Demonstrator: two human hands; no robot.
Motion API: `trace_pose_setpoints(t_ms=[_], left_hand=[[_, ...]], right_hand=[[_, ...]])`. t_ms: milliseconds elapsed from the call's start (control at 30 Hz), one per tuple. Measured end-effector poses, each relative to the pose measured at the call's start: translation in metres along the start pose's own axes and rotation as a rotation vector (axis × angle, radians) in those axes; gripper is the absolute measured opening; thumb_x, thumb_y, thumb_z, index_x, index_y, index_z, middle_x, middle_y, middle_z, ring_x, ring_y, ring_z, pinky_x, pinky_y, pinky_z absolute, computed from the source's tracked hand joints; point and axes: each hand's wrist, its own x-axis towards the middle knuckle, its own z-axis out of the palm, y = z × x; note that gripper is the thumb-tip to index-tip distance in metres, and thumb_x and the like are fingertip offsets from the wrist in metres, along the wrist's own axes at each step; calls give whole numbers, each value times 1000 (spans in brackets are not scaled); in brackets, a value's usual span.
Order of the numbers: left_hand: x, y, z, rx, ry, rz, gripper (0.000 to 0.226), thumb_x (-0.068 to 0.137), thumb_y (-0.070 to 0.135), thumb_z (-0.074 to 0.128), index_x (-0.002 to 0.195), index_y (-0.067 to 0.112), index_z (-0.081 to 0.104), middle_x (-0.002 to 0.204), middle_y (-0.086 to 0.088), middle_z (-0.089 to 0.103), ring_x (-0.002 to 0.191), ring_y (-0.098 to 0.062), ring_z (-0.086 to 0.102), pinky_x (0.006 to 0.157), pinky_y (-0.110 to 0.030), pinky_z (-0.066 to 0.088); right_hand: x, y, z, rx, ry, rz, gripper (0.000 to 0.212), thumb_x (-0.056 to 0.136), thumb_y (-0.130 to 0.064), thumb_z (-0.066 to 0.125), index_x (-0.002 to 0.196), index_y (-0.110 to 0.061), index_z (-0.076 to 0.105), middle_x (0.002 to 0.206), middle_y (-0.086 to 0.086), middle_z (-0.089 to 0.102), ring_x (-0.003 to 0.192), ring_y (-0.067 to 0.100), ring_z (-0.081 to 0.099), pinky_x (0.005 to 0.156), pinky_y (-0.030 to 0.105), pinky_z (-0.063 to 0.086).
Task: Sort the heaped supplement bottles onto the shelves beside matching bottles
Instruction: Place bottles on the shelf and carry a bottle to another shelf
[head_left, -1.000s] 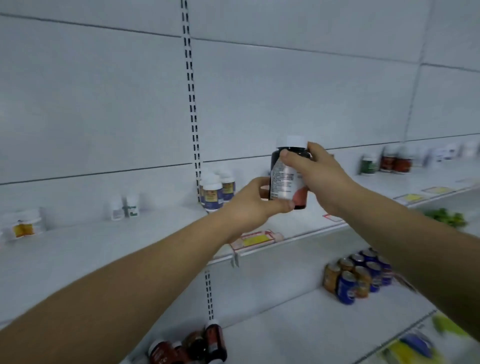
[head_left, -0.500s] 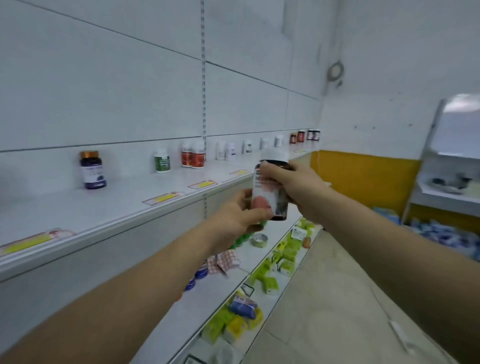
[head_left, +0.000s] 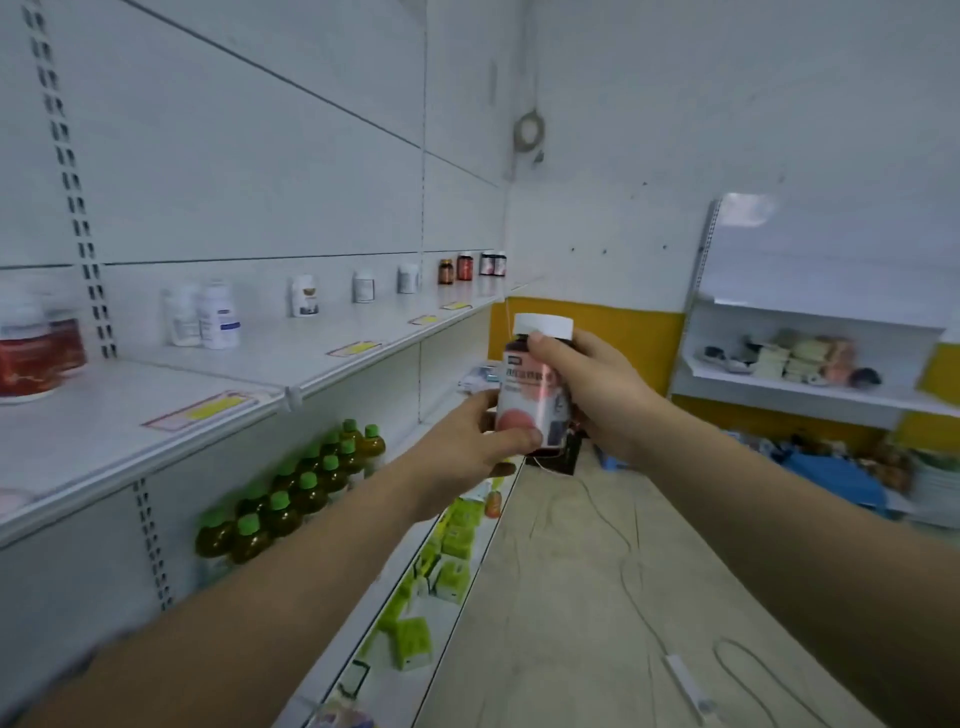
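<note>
I hold a dark supplement bottle with a white cap and a pink-and-white label upright in front of me, out over the aisle. My left hand grips its base from the left. My right hand wraps its upper part, thumb just under the cap. The white upper shelf runs along my left. On it stand red-labelled jars, white bottles, single white bottles and, at the far end, dark bottles with white caps.
A lower shelf carries green-capped bottles and green packets. Yellow price tags line the shelf edge. A white cable lies on the floor. To the right stands another shelf unit with goods; a blue pile lies beneath it.
My view has swung right along the shelf toward the aisle's end. Both hands kept the bottle, which now sits a little right of centre; its pink label faces me.
</note>
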Motion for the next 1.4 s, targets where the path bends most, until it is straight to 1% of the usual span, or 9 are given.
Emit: trace_pose_setpoints(t_ms=[167, 333, 467, 633, 867, 1000, 1167, 1300, 1400], left_hand=[[134, -13, -24, 16, -79, -9, 33, 86, 18, 66, 112, 30, 49, 117, -6, 61, 106, -21, 61, 92, -35, 50], [265, -40, -22, 104, -153, -22, 44, 85, 20, 67, 124, 24, 46, 119, -4, 60, 106, -19, 61, 84, -27, 52], [376, -69, -8, 120, -160, -8, 49, 84, 21, 68, 126, 26, 44, 118, -2, 60, 109, -21, 60, 95, -38, 50], [535, -96, 12, 149, -134, 2, 54, 84, 18, 69, 132, 20, 45, 113, -2, 63, 103, -21, 63, 94, -43, 51], [731, -104, -15, 262, -102, -33, 61, 83, 21, 70, 136, 22, 39, 119, -2, 59, 103, -16, 60, 78, -28, 53], [838, -119, -51, 406, -108, -70, 48, 85, 25, 68, 126, 23, 45, 119, -1, 60, 106, -16, 58, 88, -34, 50], [977, -144, -108, 683, -128, -128, 45, 84, 28, 69, 122, 27, 46, 120, 1, 56, 105, -13, 54, 84, -25, 42], [1086, -154, -157, 957, -6, -183, 67, 85, 35, 67, 142, 18, 36, 140, -6, 46, 122, -21, 48, 100, -31, 40], [1155, -168, -186, 1084, 68, -258, 70, 89, 42, 60, 146, 16, 30, 149, -6, 36, 130, -23, 42, 102, -32, 37]], right_hand=[[115, 26, -36, 4, 47, -20, 32, 86, -32, 67, 113, -17, 60, 98, 6, 72, 90, 26, 70, 82, 45, 57], [221, 65, -86, -20, 100, -34, 31, 86, -32, 67, 113, -19, 60, 100, 2, 72, 91, 21, 70, 82, 42, 57], [310, 106, -140, -63, 119, -39, 33, 86, -35, 67, 114, -17, 61, 97, 1, 72, 89, 20, 70, 82, 41, 56], [444, 149, -215, -103, 116, -78, 31, 87, -34, 66, 113, -17, 63, 99, 0, 73, 90, 19, 70, 84, 41, 56], [640, 187, -268, -59, 106, -66, 33, 86, -36, 68, 112, -18, 61, 99, 1, 72, 89, 19, 70, 85, 43, 57], [755, 227, -275, -14, 80, -84, 35, 86, -35, 68, 113, -15, 60, 99, 2, 71, 89, 21, 69, 84, 43, 57], [914, 289, -270, -42, 59, -102, 44, 82, -42, 71, 116, -18, 58, 106, 2, 69, 96, 23, 67, 87, 47, 55], [1035, 319, -273, -53, 33, -97, 47, 81, -40, 72, 119, -18, 56, 109, 2, 66, 97, 23, 65, 86, 44, 55], [1118, 334, -281, -44, 19, -83, 47, 82, -38, 72, 121, -18, 55, 112, 3, 66, 99, 23, 65, 87, 44, 55]])
